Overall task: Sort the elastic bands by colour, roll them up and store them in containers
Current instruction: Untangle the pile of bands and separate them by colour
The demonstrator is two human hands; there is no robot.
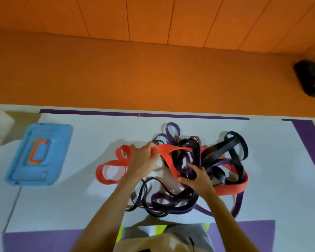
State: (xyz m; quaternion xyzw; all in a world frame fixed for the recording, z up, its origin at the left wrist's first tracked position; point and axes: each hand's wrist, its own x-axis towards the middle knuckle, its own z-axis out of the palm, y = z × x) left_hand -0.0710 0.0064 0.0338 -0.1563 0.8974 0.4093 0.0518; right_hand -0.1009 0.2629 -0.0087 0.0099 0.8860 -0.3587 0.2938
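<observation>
Purple bands (pixel 180 210) loop at the near edge of the table (pixel 80 197); a hard tug could drag them off. My right hand (pixel 198 180) digs curled fingers into the tangle, though I cannot tell if they grip. Farther left, my left hand (pixel 144 159) clenches the red band (pixel 171 164), which threads under black bands (pixel 220 153) and may snag. The blue container (pixel 20 160) sits far left.

The container (pixel 38 154) lies on the table (pixel 91 131), left of the bands (pixel 195 171).

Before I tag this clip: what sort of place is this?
Probably a padded gym or play room, set up as a work station: orange padded wall, white table edged with purple tape, with a blue container and tangled elastic bands on it.
</observation>
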